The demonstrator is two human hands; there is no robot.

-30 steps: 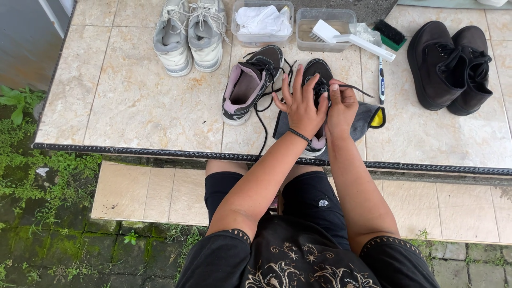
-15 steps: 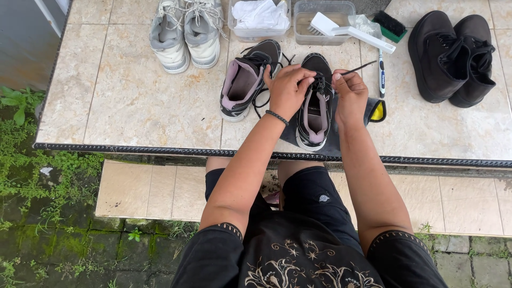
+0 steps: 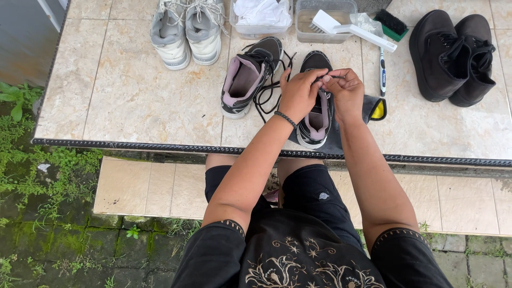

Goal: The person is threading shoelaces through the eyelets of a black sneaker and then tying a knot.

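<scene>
Both hands are up in the middle of the frame, working the same shoe. The left hand (image 3: 297, 95) is curled over the black sneaker (image 3: 317, 106), fingers pinched on the lace, and the right hand (image 3: 346, 92) is pinched narrow on the other bit of black lace (image 3: 335, 77) right at the eyelets. So neither is open; both are closed on lace.

That sneaker sits toe-away on a dark cloth with a yellow patch (image 3: 376, 109), close to the near edge of the tiled worktop (image 3: 133, 101). Looks to me like the lacing step, somewhere along the upper eyelets, though I can't tell if the lace is going in or coming out. Either way the next bit needs a fine pinch on the lace end and the other hand keeping the shoe steady.

Just left of it is its mate (image 3: 249, 74), lying open with loose lace spilling between the two. Upper left there's a grey-white pair (image 3: 185, 29). Top centre: a tub with a white rag (image 3: 261, 16), a clear tub (image 3: 325, 21) with a white brush (image 3: 349, 28) across it, and a toothbrush (image 3: 382, 69) below. Black pair (image 3: 450, 53) sits upper right.
</scene>
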